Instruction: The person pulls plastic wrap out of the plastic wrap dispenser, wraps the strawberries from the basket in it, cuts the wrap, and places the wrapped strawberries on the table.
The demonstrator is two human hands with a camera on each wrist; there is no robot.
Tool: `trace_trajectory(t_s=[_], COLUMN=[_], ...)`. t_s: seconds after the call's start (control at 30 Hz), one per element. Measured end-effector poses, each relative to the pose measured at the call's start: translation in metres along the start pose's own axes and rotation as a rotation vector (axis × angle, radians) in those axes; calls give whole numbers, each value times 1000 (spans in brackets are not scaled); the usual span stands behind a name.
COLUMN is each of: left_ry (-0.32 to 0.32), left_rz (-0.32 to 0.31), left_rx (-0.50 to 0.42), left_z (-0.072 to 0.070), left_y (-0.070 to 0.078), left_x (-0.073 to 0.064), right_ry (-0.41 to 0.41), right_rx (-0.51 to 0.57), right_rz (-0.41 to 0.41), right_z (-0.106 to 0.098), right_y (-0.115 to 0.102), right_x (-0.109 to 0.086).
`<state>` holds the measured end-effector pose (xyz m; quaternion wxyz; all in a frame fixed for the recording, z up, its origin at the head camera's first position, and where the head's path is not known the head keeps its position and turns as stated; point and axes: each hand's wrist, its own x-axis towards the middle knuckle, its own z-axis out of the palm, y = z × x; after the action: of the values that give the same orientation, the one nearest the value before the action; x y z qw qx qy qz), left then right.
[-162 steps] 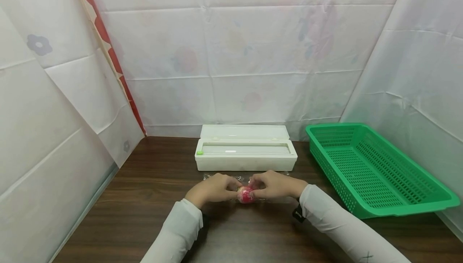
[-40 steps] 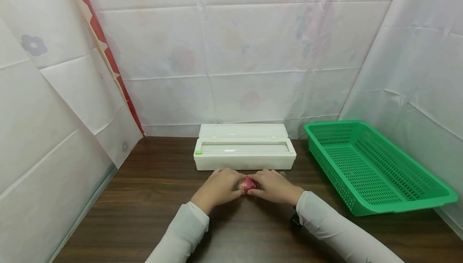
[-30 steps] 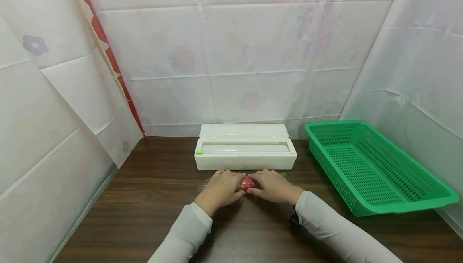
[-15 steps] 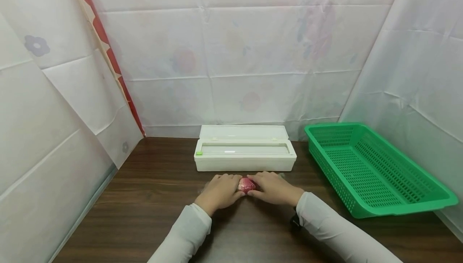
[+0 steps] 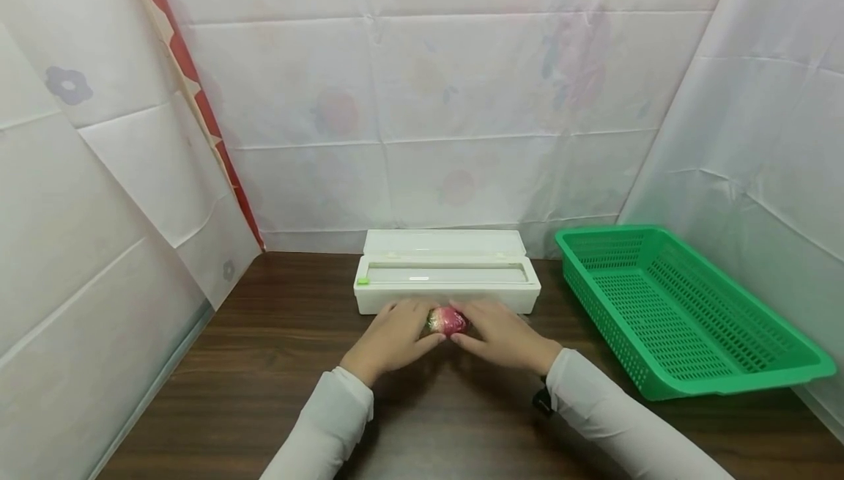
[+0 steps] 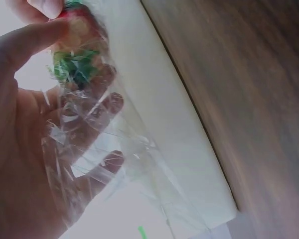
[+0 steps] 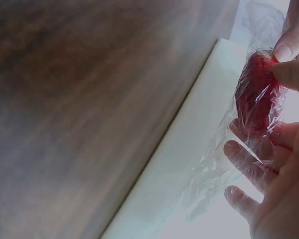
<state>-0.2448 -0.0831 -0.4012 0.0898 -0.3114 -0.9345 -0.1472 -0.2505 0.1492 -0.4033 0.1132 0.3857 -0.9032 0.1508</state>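
A strawberry with a red body, pale shoulder and green leaves lies inside clear cling film between my hands. My left hand pinches its leafy end with the thumb in front and fingers behind. My right hand grips the red end the same way. In the left wrist view, loose cling film trails over the left fingers below the green leaves. The right wrist view has the red end under tight, wrinkled film, with more film spread across the right fingers.
Just behind the hands stands a white cling film dispenser, its lid raised and a green slider at its left. A green perforated basket is at the right on the dark wooden table. White sheets enclose the back and sides.
Both hands have shifted slightly away from me with the strawberry, toward the dispenser. The strawberry has turned, so its green leaves now show at the left. Film formerly spread beside the hands is gathered in.
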Motion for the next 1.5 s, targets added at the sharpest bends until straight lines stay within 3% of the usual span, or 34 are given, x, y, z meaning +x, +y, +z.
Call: trace_trajectory(t_s=[0.2, 0.4, 0.73, 0.9, 1.1, 1.3, 1.5], left_ry=[60, 100, 137, 141, 181, 207, 236], left_rz=[15, 22, 31, 28, 27, 17, 31], left_rx=[-54, -78, -59, -57, -90, -128, -119], left_z=[-8, -15, -21, -21, -22, -24, -23], left_y=[0, 4, 8, 9, 9, 11, 12], left_x=[1, 1, 3, 3, 3, 3, 5], right_ry=[56, 193, 309, 333, 354, 418, 446], right_rx=[-107, -250, -335, -271, -96, 48, 60], right_rz=[10, 16, 46, 87, 164, 191, 232], right_z=[-3, -1, 4, 7, 8, 10, 14], right_y=[-2, -6, -4, -2, -1, -4, -7], right_x=[3, 8, 9, 8, 8, 10, 12])
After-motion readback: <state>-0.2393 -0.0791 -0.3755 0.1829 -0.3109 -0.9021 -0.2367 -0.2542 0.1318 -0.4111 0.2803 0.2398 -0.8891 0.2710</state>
